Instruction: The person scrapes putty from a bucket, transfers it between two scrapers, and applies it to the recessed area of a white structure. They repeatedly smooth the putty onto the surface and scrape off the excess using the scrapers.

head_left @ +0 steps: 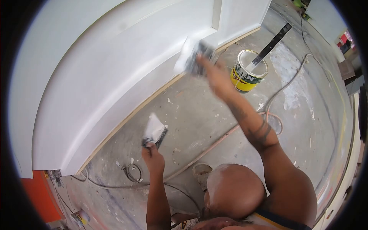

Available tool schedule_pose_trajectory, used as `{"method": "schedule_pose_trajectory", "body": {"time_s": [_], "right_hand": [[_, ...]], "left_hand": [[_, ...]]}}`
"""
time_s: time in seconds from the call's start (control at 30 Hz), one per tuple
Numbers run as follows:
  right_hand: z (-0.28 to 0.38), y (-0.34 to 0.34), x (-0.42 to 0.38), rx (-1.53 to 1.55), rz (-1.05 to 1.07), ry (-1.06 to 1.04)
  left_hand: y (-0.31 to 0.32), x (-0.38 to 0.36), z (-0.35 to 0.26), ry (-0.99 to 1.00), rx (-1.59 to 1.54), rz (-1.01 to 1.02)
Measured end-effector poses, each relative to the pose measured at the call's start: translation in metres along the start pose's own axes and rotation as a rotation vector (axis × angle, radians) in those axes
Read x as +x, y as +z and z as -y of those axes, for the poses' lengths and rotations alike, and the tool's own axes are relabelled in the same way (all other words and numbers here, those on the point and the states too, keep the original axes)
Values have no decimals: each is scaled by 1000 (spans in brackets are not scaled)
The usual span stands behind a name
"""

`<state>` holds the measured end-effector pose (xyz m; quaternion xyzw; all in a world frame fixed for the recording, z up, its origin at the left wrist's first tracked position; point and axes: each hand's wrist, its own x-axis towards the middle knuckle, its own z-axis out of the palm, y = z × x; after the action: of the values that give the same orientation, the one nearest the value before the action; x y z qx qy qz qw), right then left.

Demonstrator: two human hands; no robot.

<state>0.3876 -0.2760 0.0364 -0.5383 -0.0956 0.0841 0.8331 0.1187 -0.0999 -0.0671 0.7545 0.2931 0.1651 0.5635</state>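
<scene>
My left hand (154, 158) grips a dark putty knife (162, 138) with a heap of white putty (154, 127) on its blade, held above the floor. Stretched forward, my right hand (216, 76) is closed on a second putty knife (199, 57), blurred by motion. White putty shows along that blade's left side, which overlaps the lower edge of a white curved panel (115, 73) in this view. A wooden strip (132, 112) runs along the panel's bottom edge.
Right of my right hand stands an open paint can (245, 82) with a black stick (272, 44) leaning out of it. A hose (203, 153) crosses the putty-spotted concrete floor (199, 111). A small wire coil (133, 173) lies at the lower left, near an orange surface (40, 195).
</scene>
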Motion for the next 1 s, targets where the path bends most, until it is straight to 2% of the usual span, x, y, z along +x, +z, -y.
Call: {"method": "schedule_pose_trajectory", "body": {"time_s": [0.03,0.13,0.2,0.33,0.37,0.43,0.47,0.53,0.67,0.73,0.77,0.83,0.93,1.0], "right_hand": [[4,-11,34,-212,-58,-247],[17,-52,144,-401,-215,-496],[30,-65,194,-546,-356,-595],[57,-53,220,-798,-549,-669],[59,-54,230,-800,-547,-669],[63,-53,241,-886,-564,-842],[63,-49,243,-884,-560,-839],[64,-40,249,-859,-696,-753],[55,-30,254,-909,-728,-614],[45,-30,257,-939,-755,-763],[44,-37,256,-940,-757,-765],[48,-47,250,-931,-619,-841],[65,-45,239,-841,-661,-926],[72,-39,235,-897,-684,-885]], "left_hand": [[3,0,-3,2,-3,4],[11,-6,-17,-240,-1137,44],[11,-9,-14,-275,-1189,89],[9,-15,-2,-332,-1206,141],[8,-15,-3,-333,-1208,140],[6,-15,-5,-323,-1233,166],[6,-15,-5,-322,-1232,161],[3,-16,-6,-336,-1207,134],[2,-16,-11,-334,-1211,150],[3,-17,-13,-323,-1193,169],[3,-17,-15,-323,-1194,171],[5,-16,-20,-313,-1209,202],[6,-15,-22,-323,-1198,205],[5,-16,-20,-339,-1207,210]]}}
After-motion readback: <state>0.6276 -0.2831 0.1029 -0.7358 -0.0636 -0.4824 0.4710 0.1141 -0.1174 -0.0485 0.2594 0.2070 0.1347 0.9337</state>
